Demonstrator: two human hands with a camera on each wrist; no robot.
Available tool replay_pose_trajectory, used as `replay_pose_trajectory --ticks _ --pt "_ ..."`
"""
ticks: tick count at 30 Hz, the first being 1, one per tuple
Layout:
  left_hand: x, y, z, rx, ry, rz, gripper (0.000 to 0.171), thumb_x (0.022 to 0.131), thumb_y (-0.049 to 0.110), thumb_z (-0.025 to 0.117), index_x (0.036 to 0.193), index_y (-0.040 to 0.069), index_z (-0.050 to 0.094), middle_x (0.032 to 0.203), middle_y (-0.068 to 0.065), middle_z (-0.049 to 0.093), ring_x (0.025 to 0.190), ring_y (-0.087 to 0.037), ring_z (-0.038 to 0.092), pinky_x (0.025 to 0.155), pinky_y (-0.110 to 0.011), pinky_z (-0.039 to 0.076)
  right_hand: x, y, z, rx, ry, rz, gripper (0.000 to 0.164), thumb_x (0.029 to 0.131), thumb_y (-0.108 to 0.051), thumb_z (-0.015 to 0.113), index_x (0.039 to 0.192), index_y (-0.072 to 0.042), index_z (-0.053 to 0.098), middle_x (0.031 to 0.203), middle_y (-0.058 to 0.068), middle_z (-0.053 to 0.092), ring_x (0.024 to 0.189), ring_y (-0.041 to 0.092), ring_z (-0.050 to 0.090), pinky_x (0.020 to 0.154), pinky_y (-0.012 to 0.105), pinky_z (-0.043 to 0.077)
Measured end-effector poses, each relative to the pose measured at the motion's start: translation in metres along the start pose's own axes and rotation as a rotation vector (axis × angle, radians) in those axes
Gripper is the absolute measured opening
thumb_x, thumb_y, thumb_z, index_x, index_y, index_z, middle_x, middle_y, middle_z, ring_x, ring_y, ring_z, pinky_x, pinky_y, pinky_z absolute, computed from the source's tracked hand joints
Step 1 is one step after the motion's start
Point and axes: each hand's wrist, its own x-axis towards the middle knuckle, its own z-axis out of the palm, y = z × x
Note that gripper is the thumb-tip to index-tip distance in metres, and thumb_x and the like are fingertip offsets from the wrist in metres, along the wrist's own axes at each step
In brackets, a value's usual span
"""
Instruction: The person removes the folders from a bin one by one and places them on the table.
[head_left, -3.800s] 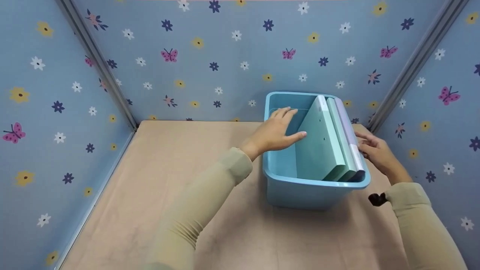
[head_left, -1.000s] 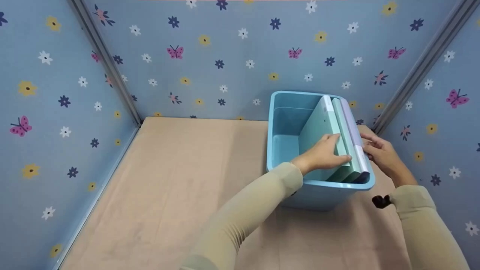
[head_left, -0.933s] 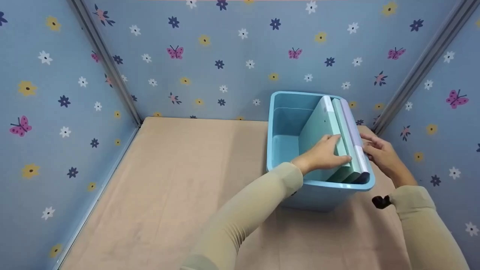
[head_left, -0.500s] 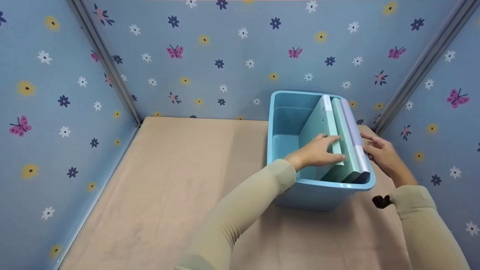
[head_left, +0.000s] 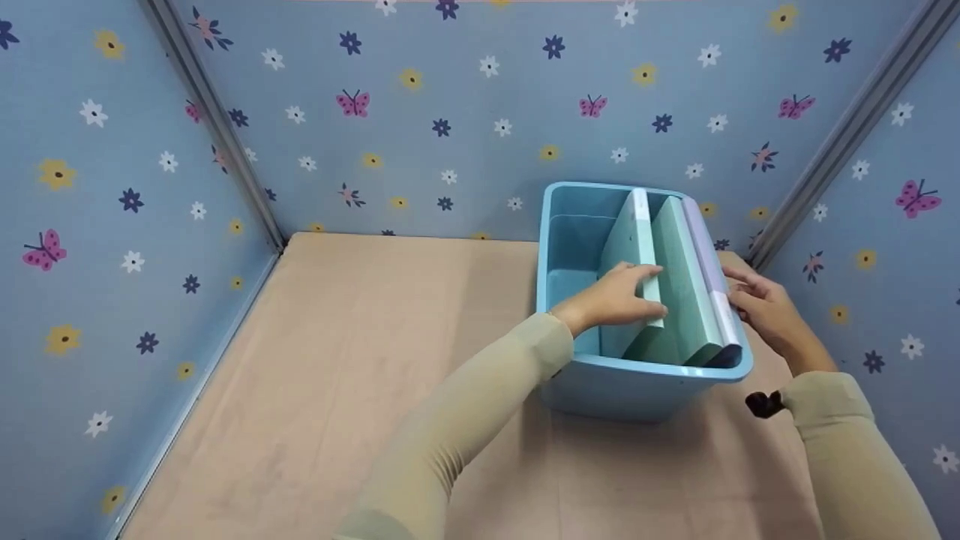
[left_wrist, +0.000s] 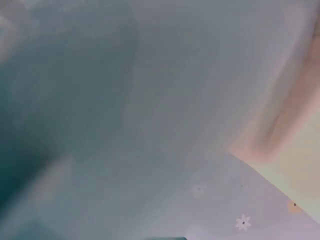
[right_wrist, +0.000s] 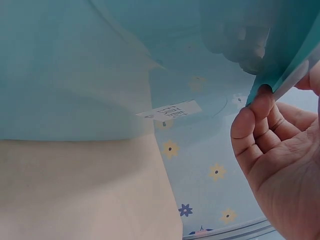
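Observation:
A light blue plastic bin (head_left: 615,390) stands at the right of the table, with several binders upright inside. In the head view my left hand (head_left: 611,296) pinches the spine of the leftmost mint-green binder (head_left: 640,225) between thumb and fingers. A gap separates it from a second green binder (head_left: 679,281), which leans beside a lilac and white binder (head_left: 700,238) at the bin's right wall. My right hand (head_left: 769,311) grips the bin's right rim. In the right wrist view, the fingertips of that hand (right_wrist: 280,150) curl at the rim's edge. The left wrist view is mostly blurred.
The bin stands on a beige-covered table (head_left: 360,337). Behind it, close to the bin's far side, rises a blue flowered wall (head_left: 472,105). Grey corner posts (head_left: 847,127) frame the back. A white label (right_wrist: 172,110) shows on the bin's side.
My left hand reached over to the binders, took hold of the leftmost green one and tilted it left, away from the second. My right hand stayed at the bin's rim.

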Motion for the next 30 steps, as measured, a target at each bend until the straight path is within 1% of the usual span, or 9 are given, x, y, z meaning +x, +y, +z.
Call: replay_pose_trajectory --ticks 3,6,10,13,19,25,30 --pt "-0.002 -0.004 -0.005 -0.014 0.007 -0.006 0.072 0.103 0.034 0.067 0.169 0.021 0.041 0.167 -0.009 0.043 0.132 -0.016 0.052 0.109 -0.033 0.053 0.0 0.0 -0.001 -0.031 0.0 0.004 0.049 0.112 -0.005 0.053 0.16 -0.002 0.05 0.09 -0.011 0.068 0.08 0.004 0.063 0.072 0.018 0.055" --pt "-0.003 -0.008 -0.009 -0.039 0.03 -0.018 0.072 0.102 0.033 0.067 0.168 0.02 0.043 0.162 -0.009 0.046 0.125 -0.017 0.054 0.104 -0.034 0.057 0.0 0.001 -0.002 -0.033 0.001 0.006 0.048 0.112 -0.005 0.053 0.16 -0.003 0.051 0.09 -0.011 0.069 0.08 0.004 0.064 0.072 0.018 0.056" --pt "-0.004 -0.012 -0.013 -0.074 0.071 -0.035 0.073 0.102 0.037 0.07 0.167 0.018 0.044 0.159 -0.012 0.048 0.122 -0.018 0.056 0.104 -0.038 0.06 0.001 0.002 -0.002 -0.016 -0.001 -0.007 0.044 0.112 -0.006 0.054 0.157 -0.007 0.056 0.091 -0.011 0.07 0.08 0.005 0.065 0.072 0.018 0.057" --pt "-0.005 -0.014 -0.015 -0.084 0.107 -0.039 0.072 0.103 0.039 0.07 0.166 0.016 0.045 0.157 -0.014 0.048 0.121 -0.018 0.056 0.105 -0.04 0.06 0.001 0.003 0.0 0.008 -0.008 -0.025 0.043 0.112 -0.006 0.054 0.155 -0.007 0.057 0.091 -0.01 0.07 0.079 0.005 0.064 0.072 0.017 0.056" --pt "-0.003 -0.019 -0.017 -0.077 0.166 -0.044 0.067 0.104 0.036 0.07 0.162 0.011 0.049 0.149 -0.016 0.052 0.117 -0.02 0.058 0.101 -0.038 0.059 0.0 0.003 0.002 0.038 -0.021 -0.035 0.043 0.112 -0.004 0.054 0.155 -0.004 0.054 0.091 -0.009 0.069 0.078 0.004 0.061 0.069 0.018 0.053" --pt "0.0 -0.023 -0.02 -0.092 0.207 -0.097 0.068 0.102 0.03 0.075 0.162 0.012 0.048 0.149 -0.016 0.051 0.114 -0.02 0.061 0.102 -0.039 0.06 0.001 0.003 0.001 -0.011 -0.004 -0.021 0.047 0.113 -0.006 0.053 0.159 0.0 0.049 0.09 -0.01 0.068 0.078 0.004 0.061 0.07 0.017 0.054" --pt "0.002 -0.03 -0.026 -0.104 0.233 -0.13 0.074 0.099 0.024 0.08 0.164 0.013 0.045 0.152 -0.017 0.05 0.117 -0.023 0.061 0.105 -0.042 0.059 0.0 0.002 0.0 -0.033 0.008 -0.005 0.05 0.113 -0.007 0.053 0.161 0.001 0.047 0.089 -0.011 0.068 0.078 0.004 0.062 0.071 0.017 0.054"
